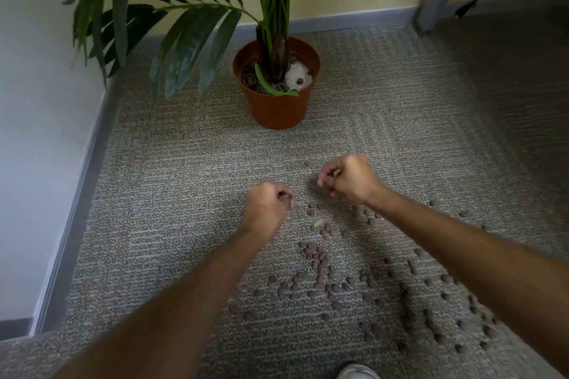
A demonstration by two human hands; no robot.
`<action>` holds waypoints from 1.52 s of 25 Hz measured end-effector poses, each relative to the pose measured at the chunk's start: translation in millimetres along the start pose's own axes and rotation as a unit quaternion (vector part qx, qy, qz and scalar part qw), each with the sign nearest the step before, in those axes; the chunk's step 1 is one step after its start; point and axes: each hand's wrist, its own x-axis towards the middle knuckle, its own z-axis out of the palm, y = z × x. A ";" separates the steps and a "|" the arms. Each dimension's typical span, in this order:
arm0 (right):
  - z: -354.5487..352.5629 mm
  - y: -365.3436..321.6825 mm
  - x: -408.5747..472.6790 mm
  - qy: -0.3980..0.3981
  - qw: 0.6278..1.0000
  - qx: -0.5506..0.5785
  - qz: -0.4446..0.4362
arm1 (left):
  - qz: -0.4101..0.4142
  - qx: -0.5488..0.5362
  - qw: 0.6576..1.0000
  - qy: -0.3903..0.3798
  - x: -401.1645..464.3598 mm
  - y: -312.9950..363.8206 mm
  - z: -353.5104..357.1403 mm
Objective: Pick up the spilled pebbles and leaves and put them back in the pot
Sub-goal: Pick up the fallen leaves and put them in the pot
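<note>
Pebbles (317, 255) everywhere across the lower right of the frame, small rounded reddish-brown clay-looking beads scattered loose on the grey looped carpet (184, 163), and both fists are loaded: the left hand (268, 203) at centre frame is curled tight with a few dark beads peeking out by the thumb, the right hand (348, 178) just beside it likewise closed around a small clutch. This looks like the gathering step, well short of done, with most of the spill lying behind the hands. A pale green leaf scrap (319, 222) sits on the carpet just below the fists. Next comes a carry up the frame to the smooth terracotta-coloured plastic pot (278, 114), upper centre, releasing over its rim beside the palm stems and the white lump inside.
</note>
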 end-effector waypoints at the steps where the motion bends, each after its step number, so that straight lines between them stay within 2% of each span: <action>1: -8.4 -11.8 13.2 0.017 1.000 -0.009 -0.020 | 0.000 -0.002 1.000 0.002 9.9 7.1 -6.7; 6: -35.3 -65.5 79.4 0.098 0.990 -0.032 -0.098 | 0.012 -0.007 0.999 0.030 56.3 40.6 -40.4; 11: -38.2 -100.9 127.9 0.146 0.953 -0.189 -0.187 | 0.045 0.017 0.995 0.082 95.7 57.2 -73.6; 17: -31.9 -115.3 159.8 0.133 0.950 -0.225 -0.169 | 0.060 0.030 0.990 0.125 129.5 63.9 -99.9; 20: -35.0 -111.4 166.0 0.123 0.956 -0.209 -0.163 | 0.070 0.046 0.988 0.130 142.5 67.9 -104.5; 24: -43.5 -103.4 163.9 0.100 0.975 -0.121 -0.155 | 0.105 0.106 0.979 0.140 159.4 77.0 -104.3; 29: -58.8 -104.8 146.9 0.087 0.982 -0.047 -0.161 | 0.105 0.121 0.981 0.105 165.7 82.1 -97.4; 31: -61.7 -99.8 133.0 0.094 0.984 -0.022 -0.152 | 0.147 0.127 0.974 0.116 156.3 75.1 -96.1; 34: -55.9 -77.0 97.7 0.084 0.985 -0.025 -0.145 | 0.215 0.197 0.944 0.154 126.7 45.3 -84.3; 36: -44.3 -54.4 70.8 0.057 0.987 -0.042 -0.147 | 0.197 0.226 0.946 0.121 97.5 20.0 -67.9; 38: -29.3 -26.8 43.7 0.014 0.989 -0.074 -0.127 | 0.161 0.261 0.951 0.053 65.3 -5.0 -46.2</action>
